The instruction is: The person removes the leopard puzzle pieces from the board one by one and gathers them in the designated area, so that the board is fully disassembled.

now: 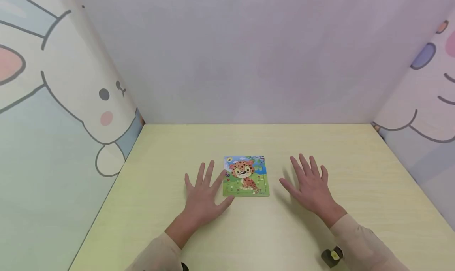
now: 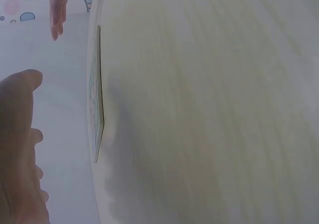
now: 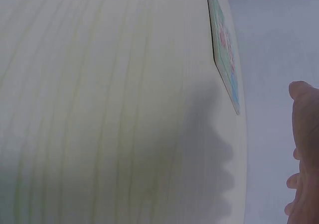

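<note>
In the head view, a flat, nearly square board (image 1: 246, 176) lies on the pale yellow table (image 1: 245, 231), between the left hand (image 1: 203, 198) and the right hand (image 1: 313, 190). It shows a spotted cub (image 1: 243, 170) sitting on green grass with blue sky behind. The left hand is spread wide, with straight fingers. Its pointing finger reaches the board's left edge, and its thumb is by the near left corner. I cannot tell from here if they touch it. The right hand is spread wide too, to the right of the board and apart from it. Light sleeves (image 1: 362, 239) cover the arms, and a small dark thing (image 1: 333, 256) is beside the right sleeve. A big white bunny (image 1: 76, 77) is on the left wall (image 1: 35, 164). In the left wrist view, the board is seen from its side and looks thin. The left hand is up off the table, with its thumb sticking out, and a gray shadow (image 2: 132, 149) lies on the table. The right hand hangs at the top. In the right wrist view, the right hand is up off the table, well apart from the board, and a bumpy shadow (image 3: 207, 149) lies below the board.
</note>
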`<action>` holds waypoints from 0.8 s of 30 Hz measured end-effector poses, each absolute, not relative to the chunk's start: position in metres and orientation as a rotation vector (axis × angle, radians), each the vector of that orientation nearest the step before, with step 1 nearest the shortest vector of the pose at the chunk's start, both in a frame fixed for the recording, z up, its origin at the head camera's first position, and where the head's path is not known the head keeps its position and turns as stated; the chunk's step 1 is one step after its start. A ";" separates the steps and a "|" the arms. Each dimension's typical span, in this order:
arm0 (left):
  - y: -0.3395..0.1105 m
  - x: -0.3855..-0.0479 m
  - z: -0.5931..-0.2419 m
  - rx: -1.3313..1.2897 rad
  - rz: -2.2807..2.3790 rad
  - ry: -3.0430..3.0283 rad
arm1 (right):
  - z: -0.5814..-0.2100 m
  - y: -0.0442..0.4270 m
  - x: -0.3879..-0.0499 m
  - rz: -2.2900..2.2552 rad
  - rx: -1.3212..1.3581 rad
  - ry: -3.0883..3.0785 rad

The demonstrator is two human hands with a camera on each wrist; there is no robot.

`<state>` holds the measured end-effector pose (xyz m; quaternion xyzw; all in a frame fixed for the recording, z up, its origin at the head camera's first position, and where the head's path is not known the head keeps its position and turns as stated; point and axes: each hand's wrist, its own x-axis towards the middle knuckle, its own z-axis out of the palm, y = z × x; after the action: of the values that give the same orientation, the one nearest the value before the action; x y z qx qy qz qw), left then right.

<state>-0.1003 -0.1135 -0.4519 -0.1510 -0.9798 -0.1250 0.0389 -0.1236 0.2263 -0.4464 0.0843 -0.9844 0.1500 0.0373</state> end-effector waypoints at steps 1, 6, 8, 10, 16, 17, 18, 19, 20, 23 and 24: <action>-0.112 -0.099 -0.453 -0.471 -0.383 -3.012 | -0.446 0.226 -0.123 0.460 0.258 -3.025; -0.103 -0.095 -0.457 -0.544 -0.361 -3.029 | -0.448 0.226 -0.124 0.461 0.264 -3.018; -0.100 -0.092 -0.460 -0.579 -0.352 -3.035 | -0.449 0.226 -0.124 0.465 0.266 -3.015; -0.097 -0.089 -0.463 -0.612 -0.354 -3.042 | -0.449 0.225 -0.124 0.468 0.266 -3.018; -0.088 -0.083 -0.469 -0.699 -0.295 -3.044 | -0.449 0.223 -0.124 0.464 0.263 -3.040; -0.087 -0.083 -0.469 -0.711 -0.275 -3.043 | -0.449 0.223 -0.123 0.463 0.262 -3.041; -0.086 -0.082 -0.470 -0.723 -0.261 -3.044 | -0.449 0.223 -0.123 0.463 0.262 -3.042; -0.086 -0.082 -0.471 -0.733 -0.245 -3.045 | -0.448 0.223 -0.123 0.463 0.262 -3.043; -0.085 -0.082 -0.472 -0.740 -0.229 -3.050 | -0.448 0.223 -0.123 0.465 0.262 -3.043; -0.084 -0.082 -0.474 -0.755 -0.198 -3.058 | -0.449 0.223 -0.123 0.466 0.262 -3.045; -0.084 -0.081 -0.475 -0.760 -0.195 -3.061 | -0.449 0.223 -0.123 0.466 0.262 -3.044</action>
<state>-0.0813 -0.0841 -0.4750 -0.2405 -0.9687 -0.0616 -0.0091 -0.1232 0.2228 -0.4490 0.0847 -0.9846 0.1508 0.0252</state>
